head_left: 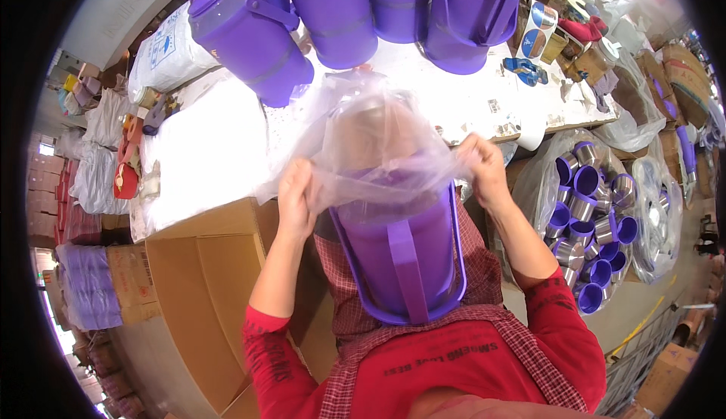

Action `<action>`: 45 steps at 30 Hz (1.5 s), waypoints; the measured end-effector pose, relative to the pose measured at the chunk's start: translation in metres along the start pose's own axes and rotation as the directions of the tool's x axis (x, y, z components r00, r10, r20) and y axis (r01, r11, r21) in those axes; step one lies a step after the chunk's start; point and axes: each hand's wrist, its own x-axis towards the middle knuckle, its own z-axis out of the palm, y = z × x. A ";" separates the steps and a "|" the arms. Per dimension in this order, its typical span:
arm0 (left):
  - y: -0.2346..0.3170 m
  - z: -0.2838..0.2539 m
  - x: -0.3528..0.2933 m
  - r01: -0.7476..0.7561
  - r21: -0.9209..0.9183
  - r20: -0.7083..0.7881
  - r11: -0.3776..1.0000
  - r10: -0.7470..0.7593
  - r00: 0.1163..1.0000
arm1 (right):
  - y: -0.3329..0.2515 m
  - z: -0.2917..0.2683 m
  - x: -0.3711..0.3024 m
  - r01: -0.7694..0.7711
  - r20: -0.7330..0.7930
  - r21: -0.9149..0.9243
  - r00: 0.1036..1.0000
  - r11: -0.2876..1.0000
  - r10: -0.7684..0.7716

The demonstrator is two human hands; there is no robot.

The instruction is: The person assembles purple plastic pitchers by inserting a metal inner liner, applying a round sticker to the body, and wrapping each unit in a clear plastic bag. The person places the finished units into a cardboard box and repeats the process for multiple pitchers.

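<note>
A large purple jug (367, 256) with a long handle leans against my lap, its far end inside a clear plastic bag (363, 181). My left hand (297, 190) is closed on the bag's left edge. On the other side my right hand (484, 168) pinches the bag's right edge, so the film is stretched between both hands across the jug. A blurred, pale brownish round part of the jug shows through the film. Beyond, several more purple jugs (329, 22) stand in a row on the white table (473, 90).
An open cardboard box (208, 260) stands at my left beside a stack of white sheets (208, 158). To my right, a plastic sack holds several steel-and-purple cups (597, 271). A blue tape dispenser-like tool (525, 71) and a sticker roll (538, 29) lie on the table's right.
</note>
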 end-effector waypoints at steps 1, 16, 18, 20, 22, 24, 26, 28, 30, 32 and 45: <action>0.002 0.010 0.009 -0.075 0.038 -0.036 0.996 0.076 0.996 | -0.001 0.010 0.008 0.021 -0.156 -0.008 0.988 1.000 -0.022; -0.007 0.062 0.042 -0.252 0.245 -0.157 0.936 0.295 0.943 | -0.031 0.063 0.041 0.456 0.265 -0.273 0.882 0.847 -0.390; -0.005 0.058 0.043 -0.246 0.235 -0.159 0.940 0.287 0.945 | -0.027 0.064 0.045 0.456 0.231 -0.306 0.887 0.836 -0.400; -0.005 0.050 0.041 -0.232 0.202 -0.165 0.951 0.267 0.950 | -0.021 0.060 0.049 0.249 -0.024 -0.066 0.968 0.966 -0.251; -0.010 0.036 0.032 -0.207 0.123 -0.182 0.971 0.227 0.957 | -0.014 0.051 0.044 0.163 -0.104 0.269 0.985 0.949 -0.140; -0.015 0.019 0.012 -0.173 -0.033 -0.197 0.984 0.163 0.967 | -0.009 0.036 0.027 0.200 -0.202 0.342 0.970 0.918 -0.136; -0.017 0.001 -0.012 -0.033 0.051 -0.207 0.998 0.043 0.977 | -0.007 0.019 0.000 0.160 -0.178 0.272 0.977 0.949 -0.114; -0.019 -0.004 -0.046 0.069 0.143 -0.207 0.987 -0.039 0.978 | -0.008 0.009 -0.041 0.068 -0.002 -0.067 0.998 0.995 -0.069; -0.007 -0.006 -0.073 0.113 0.020 0.041 0.993 -0.114 0.993 | -0.018 0.007 -0.071 0.181 0.288 -0.384 0.955 0.906 -0.068; 0.008 -0.002 -0.092 0.021 0.328 0.178 0.945 -0.083 0.981 | -0.034 0.011 -0.086 0.399 0.445 -0.386 0.870 0.832 -0.211; 0.082 0.052 -0.120 -0.475 0.870 0.493 0.133 -0.234 0.838 | 0.025 -0.013 -0.246 -0.134 0.720 -0.544 0.434 0.828 0.542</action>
